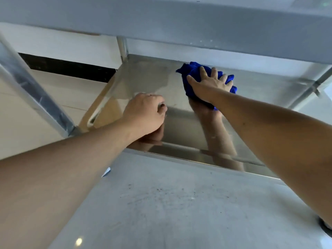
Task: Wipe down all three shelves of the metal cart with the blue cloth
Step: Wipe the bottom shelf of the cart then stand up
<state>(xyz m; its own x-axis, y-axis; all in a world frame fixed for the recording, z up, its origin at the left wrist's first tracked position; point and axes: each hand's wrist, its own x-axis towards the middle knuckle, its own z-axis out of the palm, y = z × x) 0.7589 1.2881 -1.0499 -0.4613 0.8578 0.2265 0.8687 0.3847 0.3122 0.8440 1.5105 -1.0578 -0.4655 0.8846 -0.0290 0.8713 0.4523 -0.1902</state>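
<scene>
A: We see the right hand (210,85) spread flat, fingers straight, pressing the bunched blue cloth (193,69) onto the lower shelf (143,78) of the metal cart (36,97), toward two o'clock on that shelf, close under its far edge. The left hand (145,114) rests as a loose fist holding nothing, at about eight o'clock from the cloth.

B: What do we judge could go wrong from here?

A: The shelf above (179,20) overhangs closely, so a long stroke toward twelve o'clock may knock the knuckles or the head against it. The cloth is wadded, not flat; we may leave unwiped bands and corners. A duller patch lies at nine o'clock from the cloth; whether it is damp or unwiped we cannot tell.

B: And the nearer surface (170,203)?

A: It shows dark specks, likely to be missed.
</scene>
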